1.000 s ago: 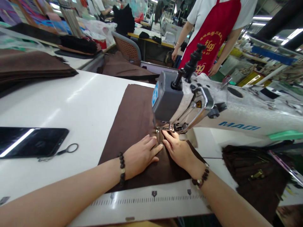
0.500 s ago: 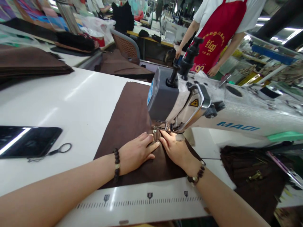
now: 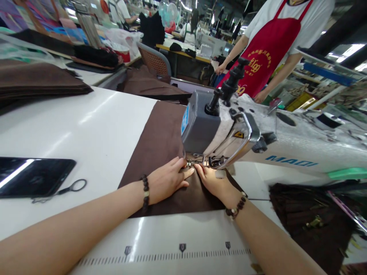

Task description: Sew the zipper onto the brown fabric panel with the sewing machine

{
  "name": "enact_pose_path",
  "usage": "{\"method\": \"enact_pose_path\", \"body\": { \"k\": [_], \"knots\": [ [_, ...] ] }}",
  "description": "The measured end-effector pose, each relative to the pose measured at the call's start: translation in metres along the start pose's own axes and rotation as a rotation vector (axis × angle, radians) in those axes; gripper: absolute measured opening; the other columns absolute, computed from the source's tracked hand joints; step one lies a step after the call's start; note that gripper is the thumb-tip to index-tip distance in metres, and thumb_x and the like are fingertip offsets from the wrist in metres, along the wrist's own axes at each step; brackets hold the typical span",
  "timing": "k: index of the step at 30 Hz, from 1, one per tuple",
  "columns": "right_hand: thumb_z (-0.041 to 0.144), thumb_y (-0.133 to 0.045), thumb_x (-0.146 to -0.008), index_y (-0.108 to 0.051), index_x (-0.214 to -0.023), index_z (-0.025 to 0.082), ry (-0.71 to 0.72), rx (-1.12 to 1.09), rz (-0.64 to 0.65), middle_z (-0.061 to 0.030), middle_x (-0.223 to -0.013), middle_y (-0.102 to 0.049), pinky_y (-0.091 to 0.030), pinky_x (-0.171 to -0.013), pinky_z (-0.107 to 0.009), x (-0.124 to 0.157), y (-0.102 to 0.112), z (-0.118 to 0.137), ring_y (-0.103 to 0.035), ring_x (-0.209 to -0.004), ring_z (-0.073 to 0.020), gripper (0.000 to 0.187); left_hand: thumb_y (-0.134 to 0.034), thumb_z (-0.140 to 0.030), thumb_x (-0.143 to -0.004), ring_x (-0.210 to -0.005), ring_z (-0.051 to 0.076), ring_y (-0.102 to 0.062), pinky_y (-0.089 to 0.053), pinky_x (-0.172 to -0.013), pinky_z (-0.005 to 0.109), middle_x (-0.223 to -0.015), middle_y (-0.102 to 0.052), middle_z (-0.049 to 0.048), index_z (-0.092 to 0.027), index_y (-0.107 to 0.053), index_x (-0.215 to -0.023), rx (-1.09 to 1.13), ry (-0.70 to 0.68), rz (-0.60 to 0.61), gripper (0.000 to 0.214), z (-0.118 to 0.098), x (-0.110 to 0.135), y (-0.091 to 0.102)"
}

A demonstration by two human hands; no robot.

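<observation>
A brown fabric panel [image 3: 160, 137] lies flat on the white table [image 3: 94, 126] and runs under the head of a grey-white sewing machine [image 3: 229, 130]. My left hand [image 3: 168, 179] presses flat on the fabric just left of the presser foot [image 3: 197, 163], fingers spread. My right hand [image 3: 213, 181] rests on the fabric right beside it, fingertips at the foot. Both wrists wear dark bead bracelets. The needle itself is hidden behind the metal guard.
A black phone [image 3: 31, 177] and small snips [image 3: 64, 189] lie at the left. A stack of brown pieces [image 3: 37, 80] sits at the back left. Dark fabric [image 3: 309, 214] hangs at the right. A person in a red apron [image 3: 263, 49] stands behind the machine. A ruler strip [image 3: 177, 254] marks the front edge.
The fabric has travelled away from me under the foot, its near edge now farther from the ruler strip. Both hands followed it forward, closer to the foot.
</observation>
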State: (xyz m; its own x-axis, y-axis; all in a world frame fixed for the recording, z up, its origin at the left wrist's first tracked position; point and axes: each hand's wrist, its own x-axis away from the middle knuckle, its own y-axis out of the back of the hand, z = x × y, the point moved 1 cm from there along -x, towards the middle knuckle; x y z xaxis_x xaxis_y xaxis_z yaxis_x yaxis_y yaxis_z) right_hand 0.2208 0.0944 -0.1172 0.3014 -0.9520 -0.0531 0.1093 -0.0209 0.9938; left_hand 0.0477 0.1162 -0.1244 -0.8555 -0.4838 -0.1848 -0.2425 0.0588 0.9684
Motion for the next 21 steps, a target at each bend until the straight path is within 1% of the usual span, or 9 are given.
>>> {"method": "enact_pose_path", "body": {
  "k": [5, 8, 10, 14, 17, 21],
  "knots": [
    [0.015, -0.03, -0.09, -0.065, -0.093, 0.016, 0.022, 0.001, 0.002, -0.0091, -0.089, -0.067, -0.044, -0.074, -0.029, -0.0039, -0.0035, -0.0025, -0.061, -0.083, -0.0187, 0.035, -0.049, -0.033, -0.087, -0.103, 0.024, -0.043, -0.043, -0.091, 0.037, -0.105, -0.045, 0.0106, -0.012, -0.049, -0.118, -0.005, -0.006, -0.003, 0.037, 0.0031, -0.0019, 0.0005],
    [0.014, -0.031, -0.09, -0.065, -0.096, 0.015, 0.017, -0.016, -0.008, -0.0098, -0.095, -0.066, -0.044, -0.078, -0.028, -0.0054, -0.0044, -0.0034, -0.061, -0.089, -0.0189, 0.035, -0.048, -0.034, -0.088, -0.106, 0.025, -0.042, -0.041, -0.094, 0.036, -0.108, -0.046, 0.0117, -0.011, -0.05, -0.117, -0.002, -0.01, -0.004, 0.036, 0.0033, -0.0028, 0.0011],
    [0.013, -0.033, -0.088, -0.065, -0.097, 0.015, 0.012, -0.036, 0.008, -0.0098, -0.097, -0.066, -0.044, -0.081, -0.028, -0.0062, -0.0052, -0.0039, -0.061, -0.092, -0.0193, 0.033, -0.048, -0.034, -0.088, -0.105, 0.025, -0.043, -0.042, -0.093, 0.036, -0.108, -0.047, 0.0126, -0.011, -0.05, -0.117, -0.003, -0.018, -0.008, 0.037, 0.0034, -0.0031, 0.0013],
    [0.012, -0.036, -0.087, -0.066, -0.093, 0.014, 0.0, -0.048, 0.05, -0.0105, -0.095, -0.067, -0.046, -0.076, -0.026, -0.0069, -0.0061, -0.0039, -0.062, -0.088, -0.0193, 0.031, -0.048, -0.034, -0.087, -0.102, 0.025, -0.045, -0.043, -0.091, 0.036, -0.107, -0.048, 0.0132, -0.011, -0.051, -0.116, 0.012, -0.011, -0.009, 0.036, 0.004, -0.0031, 0.0021],
    [0.011, -0.036, -0.087, -0.065, -0.095, 0.014, -0.001, -0.041, 0.051, -0.011, -0.097, -0.066, -0.045, -0.078, -0.027, -0.0062, -0.0037, -0.002, -0.062, -0.091, -0.0205, 0.031, -0.048, -0.033, -0.088, -0.101, 0.025, -0.045, -0.043, -0.09, 0.036, -0.105, -0.049, 0.0129, -0.011, -0.052, -0.116, 0.007, -0.005, -0.004, 0.036, 0.0039, -0.0027, 0.0028],
    [0.011, -0.037, -0.087, -0.065, -0.096, 0.015, -0.009, -0.037, 0.061, -0.0109, -0.094, -0.067, -0.046, -0.077, -0.029, -0.0041, 0.0015, 0.0008, -0.063, -0.087, -0.0219, 0.03, -0.049, -0.033, -0.087, -0.098, 0.025, -0.047, -0.045, -0.087, 0.036, -0.102, -0.051, 0.0116, -0.013, -0.052, -0.116, 0.0, 0.002, 0.011, 0.035, 0.004, -0.0025, 0.0029]
  ]
}}
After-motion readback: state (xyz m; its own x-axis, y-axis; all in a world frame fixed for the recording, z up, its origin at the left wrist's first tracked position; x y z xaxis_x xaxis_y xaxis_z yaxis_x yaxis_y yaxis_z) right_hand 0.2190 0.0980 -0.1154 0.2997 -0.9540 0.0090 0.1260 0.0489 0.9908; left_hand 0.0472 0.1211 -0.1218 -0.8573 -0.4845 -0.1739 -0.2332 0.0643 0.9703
